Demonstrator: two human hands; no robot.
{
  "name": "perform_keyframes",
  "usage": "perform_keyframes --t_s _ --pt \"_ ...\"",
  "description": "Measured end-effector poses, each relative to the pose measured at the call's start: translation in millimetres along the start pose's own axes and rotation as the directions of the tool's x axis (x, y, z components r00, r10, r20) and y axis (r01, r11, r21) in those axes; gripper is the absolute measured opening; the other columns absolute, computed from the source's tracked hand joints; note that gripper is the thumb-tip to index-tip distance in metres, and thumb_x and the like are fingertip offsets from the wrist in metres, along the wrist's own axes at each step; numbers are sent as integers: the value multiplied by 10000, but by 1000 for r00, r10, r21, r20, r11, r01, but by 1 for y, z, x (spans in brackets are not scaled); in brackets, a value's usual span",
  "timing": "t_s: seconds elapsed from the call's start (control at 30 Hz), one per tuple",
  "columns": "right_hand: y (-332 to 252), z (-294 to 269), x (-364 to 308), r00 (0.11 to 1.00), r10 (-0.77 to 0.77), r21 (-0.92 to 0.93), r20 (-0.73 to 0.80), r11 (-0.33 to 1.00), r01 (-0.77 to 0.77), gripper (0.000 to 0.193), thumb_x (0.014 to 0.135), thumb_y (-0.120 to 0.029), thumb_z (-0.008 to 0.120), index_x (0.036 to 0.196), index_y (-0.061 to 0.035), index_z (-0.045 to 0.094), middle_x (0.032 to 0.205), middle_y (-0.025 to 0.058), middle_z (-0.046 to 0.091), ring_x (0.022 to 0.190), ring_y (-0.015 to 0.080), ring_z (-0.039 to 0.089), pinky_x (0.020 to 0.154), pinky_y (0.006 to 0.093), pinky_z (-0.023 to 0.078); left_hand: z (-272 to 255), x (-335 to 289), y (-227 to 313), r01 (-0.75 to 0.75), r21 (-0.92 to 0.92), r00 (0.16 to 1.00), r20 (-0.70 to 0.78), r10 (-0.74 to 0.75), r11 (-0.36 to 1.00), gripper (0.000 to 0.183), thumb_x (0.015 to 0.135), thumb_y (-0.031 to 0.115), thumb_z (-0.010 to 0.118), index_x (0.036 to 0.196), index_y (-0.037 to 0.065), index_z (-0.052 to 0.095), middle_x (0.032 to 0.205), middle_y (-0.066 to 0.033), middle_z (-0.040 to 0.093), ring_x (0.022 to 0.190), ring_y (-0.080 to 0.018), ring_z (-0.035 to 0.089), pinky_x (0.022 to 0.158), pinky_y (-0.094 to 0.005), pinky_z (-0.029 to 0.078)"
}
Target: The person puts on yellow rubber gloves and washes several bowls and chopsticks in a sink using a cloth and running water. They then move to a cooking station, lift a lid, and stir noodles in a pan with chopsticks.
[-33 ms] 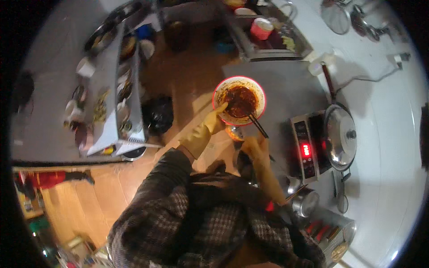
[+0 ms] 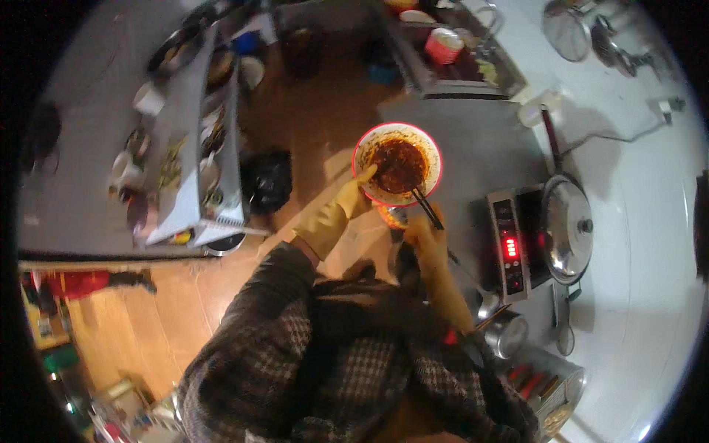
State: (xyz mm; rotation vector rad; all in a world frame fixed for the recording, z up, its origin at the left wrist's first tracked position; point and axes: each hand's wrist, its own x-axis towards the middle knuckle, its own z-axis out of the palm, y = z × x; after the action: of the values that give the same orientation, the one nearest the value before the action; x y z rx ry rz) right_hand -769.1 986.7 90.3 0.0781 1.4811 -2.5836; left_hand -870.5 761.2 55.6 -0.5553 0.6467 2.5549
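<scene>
My left hand (image 2: 348, 204), in a yellow glove, grips the near left side of a white bowl (image 2: 377, 146) with a red rim. The thumb lies over the rim and the other fingers go beneath. Dark reddish-brown sauce (image 2: 399, 168) fills the bottom, with smears up the inner wall. A pair of dark chopsticks (image 2: 426, 206) slants into the sauce from the near right. My right hand (image 2: 422, 235) is closed around their upper ends, a little blurred. Below the bowl, partly covered by it, is an orange-patterned round thing (image 2: 392, 215).
Right of the bowl, a grey counter (image 2: 473, 140) carries an induction cooker (image 2: 509, 244) with a lit red display and a lidded pan (image 2: 569, 230). A metal pot (image 2: 506, 334) stands nearer me. Stacked red-and-white bowls (image 2: 444, 46) sit far back. A cluttered shelf (image 2: 221, 148) and black bag (image 2: 267, 183) are left.
The surroundings have shifted slightly to the right in the picture. Both hands keep their hold on the bowl and the chopsticks.
</scene>
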Motion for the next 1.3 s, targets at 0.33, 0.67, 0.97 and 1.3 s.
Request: perform_keyframes --t_s 0.33,0.67,0.97,1.3 --pt "32 200 19 921 50 -764 386 578 288 270 1095 -212 577 1289 -110 734 1003 45 744 901 147 713 808 282 527 -158 -247 41 -363 -166 930 -120 347 917 656 1061 489 586 1571 95 463 1609 -143 482 1477 -317 452 1259 -529 333" --pt "85 288 -16 800 309 -569 515 821 49 369 1099 -292 580 1262 5 725 1158 132 744 935 186 722 877 322 573 -252 -385 27 -758 -61 622 -366 692 649 744 1029 640 521 1582 146 458 1576 -140 524 1415 -347 534 1180 -581 436" --pt "117 314 7 626 482 -582 613 811 -56 395 1083 -332 592 1250 5 715 1140 141 741 887 209 734 837 339 598 -248 -424 18 -901 -135 429 -420 800 413 770 1030 672 466 1596 150 435 1596 -121 506 1432 -348 521 1183 -561 445" --pt "160 344 -3 374 620 -581 690 782 -225 422 1020 -380 698 1193 4 731 1038 141 766 834 209 732 781 344 611 -221 -446 -41 -945 -168 312 -714 626 280 782 1056 704 343 1630 174 373 1617 -115 481 1461 -332 494 1205 -517 431"
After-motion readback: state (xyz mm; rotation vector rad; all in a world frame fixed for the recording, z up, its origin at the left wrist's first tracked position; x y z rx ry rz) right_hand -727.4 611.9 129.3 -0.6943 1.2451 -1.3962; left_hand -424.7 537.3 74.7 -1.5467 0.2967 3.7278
